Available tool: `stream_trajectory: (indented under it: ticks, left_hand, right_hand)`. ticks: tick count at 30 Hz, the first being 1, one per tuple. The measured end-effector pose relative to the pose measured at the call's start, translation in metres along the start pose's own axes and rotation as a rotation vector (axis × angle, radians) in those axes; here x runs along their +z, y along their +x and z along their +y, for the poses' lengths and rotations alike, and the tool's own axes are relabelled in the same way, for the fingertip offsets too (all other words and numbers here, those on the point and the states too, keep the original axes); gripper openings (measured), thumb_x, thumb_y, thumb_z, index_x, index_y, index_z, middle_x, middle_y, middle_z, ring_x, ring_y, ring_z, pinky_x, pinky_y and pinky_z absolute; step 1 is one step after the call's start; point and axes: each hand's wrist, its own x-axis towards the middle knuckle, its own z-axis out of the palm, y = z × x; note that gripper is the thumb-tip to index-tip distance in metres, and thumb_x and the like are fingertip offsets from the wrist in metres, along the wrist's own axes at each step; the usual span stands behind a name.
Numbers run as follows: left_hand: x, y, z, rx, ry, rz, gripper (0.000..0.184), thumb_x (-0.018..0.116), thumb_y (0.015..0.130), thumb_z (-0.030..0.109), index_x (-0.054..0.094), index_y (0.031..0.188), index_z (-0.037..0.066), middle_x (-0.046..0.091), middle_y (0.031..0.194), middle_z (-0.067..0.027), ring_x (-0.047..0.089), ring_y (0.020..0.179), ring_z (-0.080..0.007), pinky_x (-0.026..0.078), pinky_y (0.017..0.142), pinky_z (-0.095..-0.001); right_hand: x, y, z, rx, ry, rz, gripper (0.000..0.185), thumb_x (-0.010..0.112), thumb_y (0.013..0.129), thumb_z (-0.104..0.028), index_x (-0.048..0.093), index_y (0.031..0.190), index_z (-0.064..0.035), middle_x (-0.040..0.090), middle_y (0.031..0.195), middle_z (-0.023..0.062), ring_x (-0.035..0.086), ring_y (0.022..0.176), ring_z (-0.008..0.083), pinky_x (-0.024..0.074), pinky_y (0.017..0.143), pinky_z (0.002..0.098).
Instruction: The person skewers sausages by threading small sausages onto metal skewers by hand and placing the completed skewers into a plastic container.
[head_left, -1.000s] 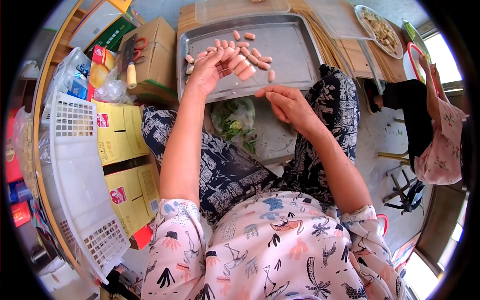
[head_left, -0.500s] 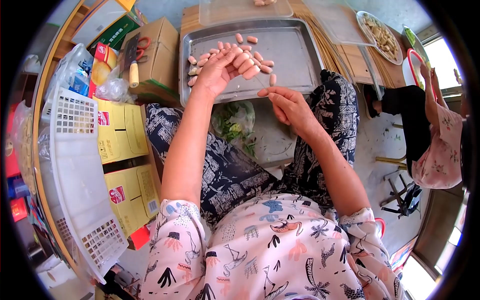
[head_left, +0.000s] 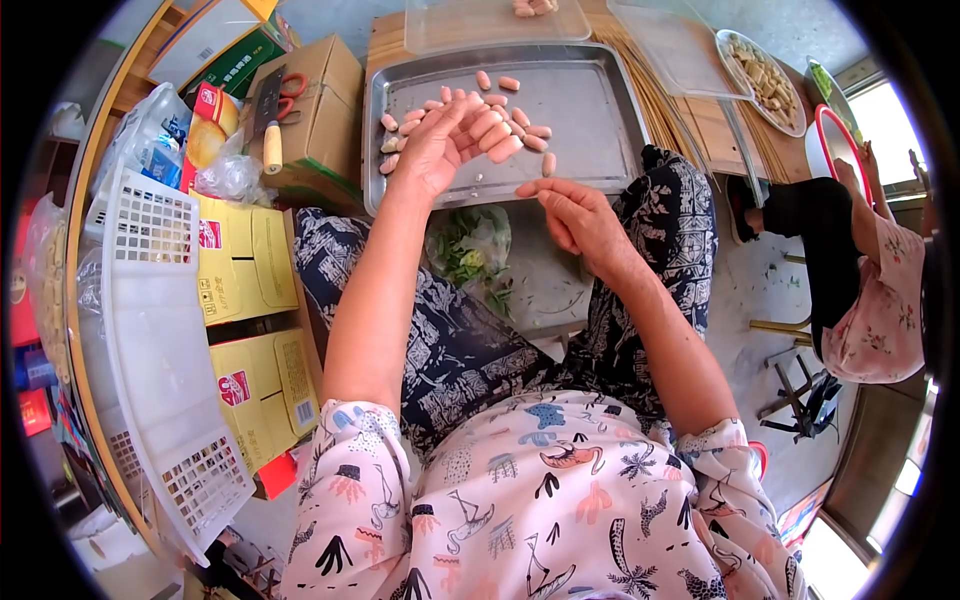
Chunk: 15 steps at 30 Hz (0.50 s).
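Observation:
Several small pink sausages (head_left: 503, 147) lie in the fingers of my left hand (head_left: 436, 150), which is held over the near left part of a metal tray (head_left: 590, 100). More sausages (head_left: 538, 131) are scattered in the tray beneath and beyond that hand. To the right, just off the tray's near edge, my right hand (head_left: 580, 218) pinches with thumb and index finger. A thin stick seems to run from this pinch toward the held sausages, but it is too faint to make out clearly.
Thin bamboo sticks (head_left: 640, 85) lie right of the tray, near a plate of food pieces (head_left: 765, 85). A cardboard box (head_left: 325, 120) with a knife (head_left: 270, 135) and red-handled scissors stands left. Below the tray is a bag of greens (head_left: 470, 250). Another person (head_left: 875, 300) is at far right.
The view has shifted slightly. Both hands keep nearly the same pose, with the sausages still in my left hand. The other person's hands at far right have moved lower.

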Motion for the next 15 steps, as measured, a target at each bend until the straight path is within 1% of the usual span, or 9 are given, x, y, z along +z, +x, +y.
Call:
stream_trajectory:
  ticks: [4, 6, 7, 9, 13, 15]
  left_hand:
    - [0.011, -0.005, 0.003, -0.054, 0.045, -0.081, 0.039, 0.058, 0.09, 0.035, 0.055, 0.113, 0.004, 0.063, 0.102, -0.009, 0.063, 0.097, -0.0192, 0.054, 0.085, -0.0312]
    - [0.006, 0.0, -0.001, -0.005, 0.042, -0.165, 0.04, 0.061, 0.088, 0.034, 0.052, 0.115, 0.006, 0.062, 0.104, -0.0099, 0.064, 0.096, -0.0206, 0.054, 0.086, -0.0312]
    - [0.004, 0.001, -0.002, -0.006, 0.042, -0.165, 0.04, 0.061, 0.088, 0.034, 0.052, 0.115, 0.006, 0.062, 0.104, -0.0099, 0.064, 0.096, -0.0206, 0.054, 0.086, -0.0312]
    - [0.0, 0.004, -0.005, 0.045, 0.047, -0.174, 0.038, 0.065, 0.086, 0.03, 0.054, 0.112, 0.006, 0.063, 0.103, -0.0097, 0.064, 0.095, -0.0205, 0.054, 0.086, -0.0315]
    - [-0.006, 0.008, -0.008, 0.04, 0.079, -0.092, 0.033, 0.066, 0.084, 0.024, 0.056, 0.109, 0.005, 0.064, 0.103, -0.0093, 0.064, 0.093, -0.0199, 0.054, 0.086, -0.0319]
    - [-0.007, 0.008, -0.006, 0.061, 0.07, -0.006, 0.032, 0.067, 0.083, 0.022, 0.057, 0.107, 0.005, 0.064, 0.102, -0.0099, 0.065, 0.091, -0.0195, 0.055, 0.084, -0.032]
  right_hand:
    - [-0.003, 0.001, 0.004, 0.002, 0.028, 0.022, 0.025, 0.042, 0.097, -0.014, 0.061, 0.108, -0.0019, 0.037, 0.05, -0.0064, 0.03, 0.041, 0.0022, 0.0248, 0.04, 0.0186]
    - [-0.002, 0.001, 0.004, 0.002, 0.03, 0.021, 0.025, 0.042, 0.097, -0.014, 0.061, 0.108, -0.0019, 0.037, 0.05, -0.0065, 0.03, 0.041, 0.0022, 0.0249, 0.04, 0.0185]
    - [-0.002, 0.001, 0.004, 0.002, 0.032, 0.02, 0.025, 0.042, 0.097, -0.014, 0.061, 0.109, -0.0019, 0.038, 0.05, -0.0065, 0.03, 0.041, 0.0021, 0.0249, 0.04, 0.0185]
    - [-0.002, 0.0, 0.003, 0.004, 0.03, 0.019, 0.025, 0.042, 0.097, -0.014, 0.061, 0.109, -0.002, 0.038, 0.05, -0.0064, 0.03, 0.041, 0.0021, 0.0249, 0.04, 0.0185]
    - [-0.001, 0.001, 0.002, 0.006, 0.022, 0.017, 0.025, 0.043, 0.097, -0.014, 0.061, 0.109, -0.0021, 0.038, 0.05, -0.0064, 0.03, 0.041, 0.0022, 0.0251, 0.04, 0.0185]
    - [0.0, 0.001, 0.001, 0.005, 0.012, 0.012, 0.025, 0.043, 0.097, -0.014, 0.061, 0.109, -0.002, 0.038, 0.05, -0.0065, 0.03, 0.041, 0.0021, 0.025, 0.04, 0.0185]
